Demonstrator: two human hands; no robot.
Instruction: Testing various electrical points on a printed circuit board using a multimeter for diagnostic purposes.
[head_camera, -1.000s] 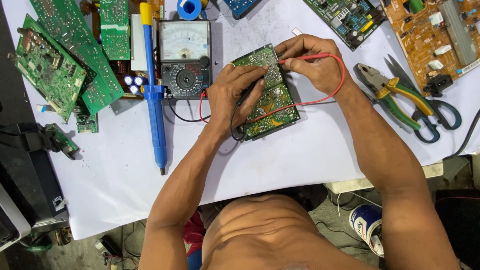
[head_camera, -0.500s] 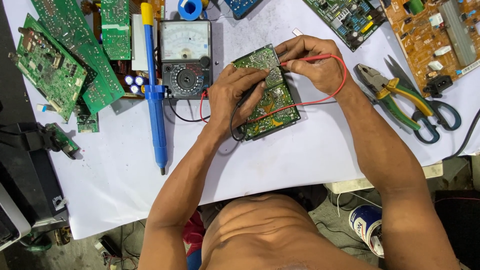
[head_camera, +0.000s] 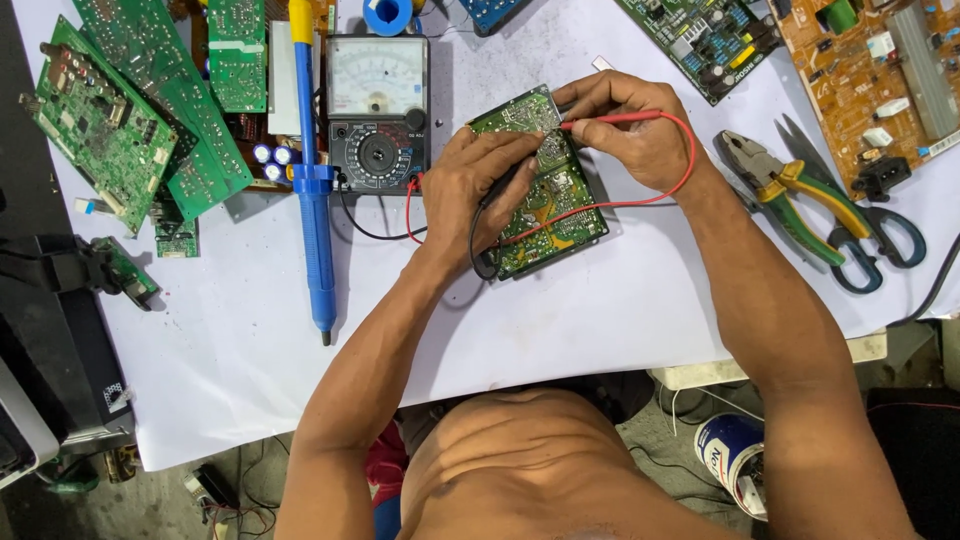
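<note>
A: What are the hands doing? The left hand (head_camera: 490, 185) is closing around a thin black test probe (head_camera: 500, 187), and the right hand (head_camera: 625, 130) is pinching a thin red test probe (head_camera: 610, 118), both tips pressing down on the small green rectangular circuit board (head_camera: 545, 190) lying flat on the white paper-covered worktop (head_camera: 560, 320).

B: Why is the board sitting there?

A: It is lying just right of the grey analogue multimeter (head_camera: 378, 112), probably so the dial is staying in view while both hands are busy. The red lead (head_camera: 640, 195) is looping around the right wrist and back across the board, seemingly to keep slack off the tips.

B: And the other tools?

A: The long blue plastic desoldering pump (head_camera: 313, 190) is lying just left of the multimeter. The green-and-yellow handled pliers (head_camera: 790, 190) and dark-handled scissors (head_camera: 870, 225) are resting well right of the board, apart from it, likely parked within reach. Several green circuit boards (head_camera: 140, 120) are piling up far left of the multimeter.
</note>
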